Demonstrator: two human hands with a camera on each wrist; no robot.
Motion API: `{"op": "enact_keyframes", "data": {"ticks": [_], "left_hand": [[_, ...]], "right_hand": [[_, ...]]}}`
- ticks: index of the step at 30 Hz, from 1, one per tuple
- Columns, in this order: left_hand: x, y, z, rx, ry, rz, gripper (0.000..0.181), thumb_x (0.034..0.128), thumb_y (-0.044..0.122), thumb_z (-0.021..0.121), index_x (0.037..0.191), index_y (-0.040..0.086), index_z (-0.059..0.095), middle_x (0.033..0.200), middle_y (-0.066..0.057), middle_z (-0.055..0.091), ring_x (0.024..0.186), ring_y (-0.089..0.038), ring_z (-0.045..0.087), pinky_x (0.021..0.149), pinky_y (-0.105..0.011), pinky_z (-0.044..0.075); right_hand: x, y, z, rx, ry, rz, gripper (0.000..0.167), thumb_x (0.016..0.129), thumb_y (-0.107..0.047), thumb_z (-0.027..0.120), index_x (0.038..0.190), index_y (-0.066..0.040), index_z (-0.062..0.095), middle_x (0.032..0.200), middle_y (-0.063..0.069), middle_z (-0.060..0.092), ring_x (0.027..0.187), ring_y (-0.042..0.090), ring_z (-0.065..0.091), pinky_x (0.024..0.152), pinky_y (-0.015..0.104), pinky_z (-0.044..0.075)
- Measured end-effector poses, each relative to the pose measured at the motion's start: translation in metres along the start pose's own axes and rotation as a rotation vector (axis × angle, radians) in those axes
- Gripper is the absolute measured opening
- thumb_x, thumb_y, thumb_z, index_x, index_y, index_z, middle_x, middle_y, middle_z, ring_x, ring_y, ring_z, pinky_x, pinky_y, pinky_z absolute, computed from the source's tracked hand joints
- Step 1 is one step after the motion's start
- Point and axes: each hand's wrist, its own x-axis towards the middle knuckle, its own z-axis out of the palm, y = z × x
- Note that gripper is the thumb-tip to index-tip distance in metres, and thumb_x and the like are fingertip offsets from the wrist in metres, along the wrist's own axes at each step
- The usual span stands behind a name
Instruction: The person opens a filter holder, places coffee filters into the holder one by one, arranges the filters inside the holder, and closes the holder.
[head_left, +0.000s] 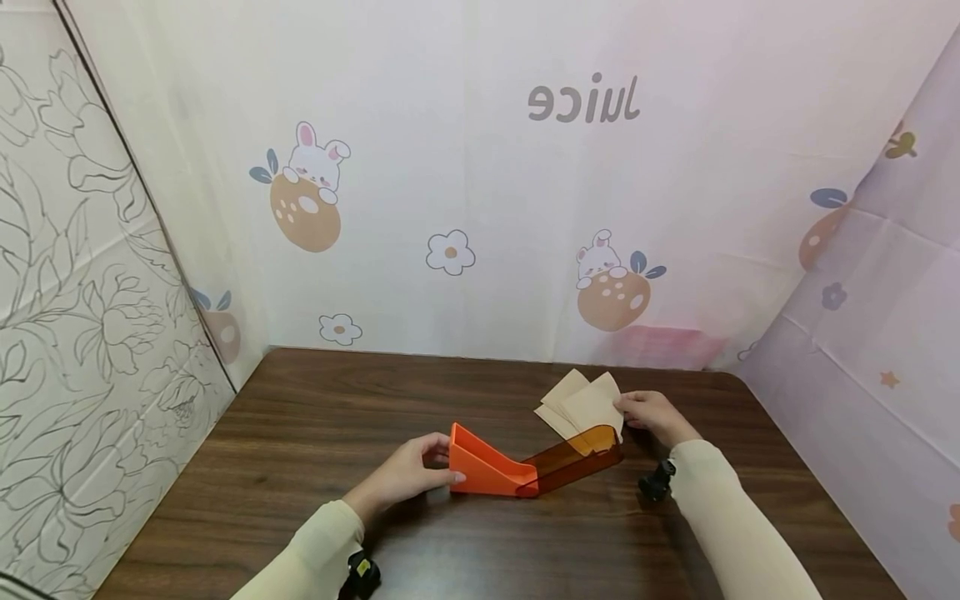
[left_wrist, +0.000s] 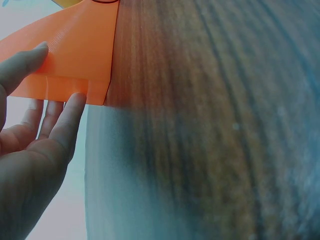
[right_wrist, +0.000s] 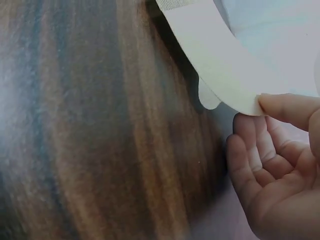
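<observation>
An orange plastic holder (head_left: 483, 477) stands on the table, its see-through brown lid (head_left: 562, 471) swung out to the right. My left hand (head_left: 408, 468) grips the holder's left end; in the left wrist view the thumb presses one orange face and fingertips touch the edge. Behind the lid's far end lie several beige paper coffee filters (head_left: 562, 390), fanned out. My right hand (head_left: 654, 415) pinches the right edge of one filter (head_left: 596, 404) between thumb and fingers. That filter bends in the right wrist view, with a crimped strip at its top.
The dark wood table (head_left: 315, 417) meets a printed curtain (head_left: 465, 167) along its back edge. More curtain hangs on the left and right sides. A small black wrist camera (head_left: 657, 482) sits on the right wrist, and another (head_left: 362, 575) on the left.
</observation>
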Motion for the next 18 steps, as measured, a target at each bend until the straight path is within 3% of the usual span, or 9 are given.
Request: {"op": "enact_keyframes", "data": {"ticks": [5, 13, 18], "left_hand": [[0.0001, 0.0012, 0.0004, -0.006, -0.002, 0.000, 0.041, 0.0870, 0.026, 0.081, 0.121, 0.011, 0.064, 0.112, 0.000, 0.068, 0.104, -0.020, 0.063, 0.094, -0.043, 0.050], [-0.0002, 0.0015, 0.0006, -0.003, 0.002, -0.005, 0.041, 0.0868, 0.027, 0.081, 0.121, 0.010, 0.063, 0.112, 0.000, 0.069, 0.104, -0.020, 0.063, 0.094, -0.043, 0.049], [-0.0003, 0.0007, 0.0002, -0.011, 0.003, -0.009, 0.041, 0.0869, 0.027, 0.081, 0.121, 0.010, 0.063, 0.112, -0.001, 0.068, 0.104, -0.021, 0.063, 0.095, -0.044, 0.049]], "right_hand": [[-0.0005, 0.0029, 0.0001, 0.039, 0.033, -0.011, 0.058, 0.103, -0.026, 0.059, 0.134, 0.020, 0.046, 0.124, 0.029, 0.058, 0.103, 0.028, 0.064, 0.092, 0.046, 0.052], [0.0003, 0.0003, -0.0007, 0.146, 0.065, -0.028, 0.055, 0.100, -0.025, 0.064, 0.133, 0.017, 0.048, 0.117, 0.018, 0.063, 0.094, 0.015, 0.067, 0.090, 0.041, 0.054], [-0.0010, -0.0023, -0.0020, 0.155, 0.067, -0.035, 0.056, 0.100, -0.025, 0.065, 0.134, 0.017, 0.048, 0.121, 0.020, 0.061, 0.094, 0.015, 0.067, 0.092, 0.043, 0.053]]}}
